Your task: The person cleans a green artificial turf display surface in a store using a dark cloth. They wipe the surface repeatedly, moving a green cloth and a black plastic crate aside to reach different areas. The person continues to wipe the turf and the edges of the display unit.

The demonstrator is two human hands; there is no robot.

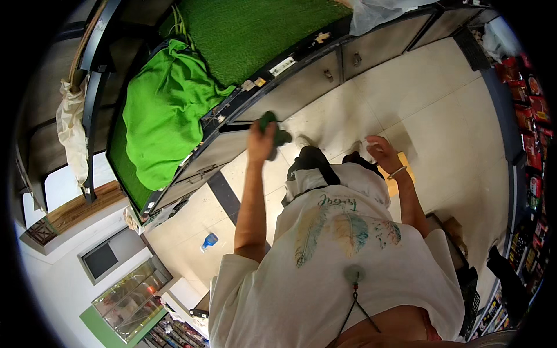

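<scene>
My left hand (pixel 260 145) is closed around a bunched dark green cloth (pixel 280 137), slightly blurred, beside the front of a display stand (pixel 278 100). My right hand (pixel 384 153) hangs near my right leg, fingers apart and loosely bent, with nothing visible in it; a bangle (pixel 397 172) circles the wrist. Behind that wrist shows a flat yellow-orange object (pixel 407 166), partly hidden by the arm. On the stand's green artificial turf (pixel 256 35) lies a bright green cloth (pixel 163 117), rumpled into a mound.
Cabinet doors (pixel 378 39) line the stand's base. A blue-and-clear bottle (pixel 209 240) is on the tiled floor (pixel 452 122). Shelves of red packets (pixel 528 108) run along the right. A black crate (pixel 470 289) is behind my right side. Clear plastic (pixel 378 15) drapes the stand's far end.
</scene>
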